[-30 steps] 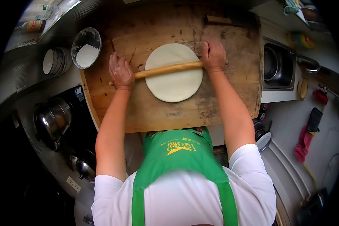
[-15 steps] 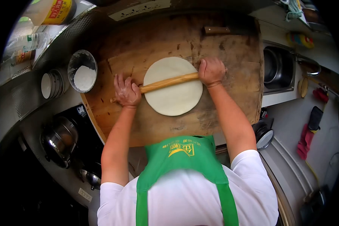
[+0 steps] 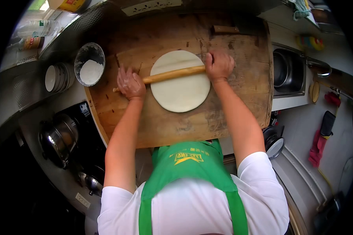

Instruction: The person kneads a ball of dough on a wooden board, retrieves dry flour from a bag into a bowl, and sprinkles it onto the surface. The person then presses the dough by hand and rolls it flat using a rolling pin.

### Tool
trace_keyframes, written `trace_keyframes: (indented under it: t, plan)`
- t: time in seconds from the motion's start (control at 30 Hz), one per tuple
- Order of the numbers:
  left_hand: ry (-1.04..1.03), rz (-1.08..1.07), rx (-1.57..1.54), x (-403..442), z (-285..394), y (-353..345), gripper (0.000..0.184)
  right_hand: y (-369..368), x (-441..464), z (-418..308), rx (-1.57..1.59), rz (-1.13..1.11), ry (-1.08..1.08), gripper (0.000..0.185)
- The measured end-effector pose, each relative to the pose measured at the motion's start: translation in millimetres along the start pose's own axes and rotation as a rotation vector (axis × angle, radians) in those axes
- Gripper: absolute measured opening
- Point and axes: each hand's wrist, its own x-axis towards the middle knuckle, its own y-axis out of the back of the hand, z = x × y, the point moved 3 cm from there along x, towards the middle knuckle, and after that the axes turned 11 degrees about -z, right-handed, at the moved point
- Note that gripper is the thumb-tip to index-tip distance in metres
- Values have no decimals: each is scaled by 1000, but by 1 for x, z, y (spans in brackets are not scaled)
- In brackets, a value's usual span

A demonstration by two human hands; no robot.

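A round, flat sheet of pale dough (image 3: 180, 94) lies on the wooden board (image 3: 164, 131). Across its upper half rests a wooden rolling pin (image 3: 174, 74), slightly slanted, its right end higher in view. My left hand (image 3: 131, 83) presses palm-down on the pin's left part, with fingers stretched forward and a little apart; the pin's tip shows beyond it. Floury traces mark that hand. At the other end, my right hand (image 3: 220, 65) is closed around the pin, hiding its tip.
Left of the board stand a bowl of white flour (image 3: 91, 72) and stacked bowls (image 3: 55, 78). A wooden-handled knife (image 3: 225, 29) lies at the board's far right. Pots (image 3: 59, 139) sit at lower left, and a sink (image 3: 288, 70) is on the right.
The rolling pin and both hands have moved slightly forward over the dough, away from my body. The whole view has also shifted a little.
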Motion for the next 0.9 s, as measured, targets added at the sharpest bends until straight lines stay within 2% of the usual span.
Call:
trace_keyframes:
  t: [0.03, 0.1, 0.17, 0.23, 0.27, 0.33, 0.4, 0.43, 0.5, 0.53, 0.63, 0.67, 0.7, 0.73, 0.77, 0.8, 0.83, 0.87, 0.9]
  plan:
    - [6, 12, 2, -19, -2, 0, 37, 11, -16, -7, -22, 22, 98, 24]
    - [-16, -4, 43, -42, 0, 3, 40, 18, -34, -11, -60, 40, 108, 23]
    - [15, -4, 50, -31, 0, -3, 40, 13, -35, -10, -100, 38, 114, 22]
    - [46, -32, 85, -3, 4, -4, 40, -8, -13, -2, -116, -109, 52, 25]
    - [55, -64, 116, 16, 6, -5, 40, -14, 4, -6, -172, -72, 82, 30]
    - [48, -67, 63, 56, 5, -12, 38, -29, 43, -14, -123, -208, -119, 38]
    - [113, -44, 73, 85, 1, -20, 36, -33, 71, -23, -22, -216, -270, 41]
    - [116, -57, 73, 95, -2, -25, 36, -31, 83, -26, -27, -227, -275, 41]
    - [204, -95, 20, 103, -9, -27, 35, -32, 94, -30, -91, -403, -296, 44]
    - [231, -157, -3, 109, -8, -23, 35, -33, 95, -31, -89, -396, -288, 44]
    - [265, -36, 8, 95, -7, -23, 37, -42, 95, -36, -53, -467, -200, 40]
    - [273, -7, -6, 80, -6, -23, 38, -49, 84, -36, -41, -468, -59, 38]
    - [234, 5, -7, 59, -7, -26, 35, -55, 78, -39, -30, -465, 88, 39]
    - [195, 18, -5, 40, -7, -22, 33, -50, 66, -44, 3, -507, 96, 43]
    - [83, -104, 44, 17, 3, -1, 34, -44, 55, -47, 7, -500, 110, 43]
    - [-104, -82, 130, -6, 1, -1, 38, -38, 47, -48, -37, -502, 161, 46]
    - [-156, -128, 130, -24, 1, 8, 40, -36, 45, -49, -82, -498, 212, 49]
    - [-208, -177, 132, -40, 2, 15, 42, -37, 45, -46, -80, -482, 225, 49]
    - [-205, -159, 138, -50, -5, 16, 42, -45, 43, -37, 32, -642, 74, 50]
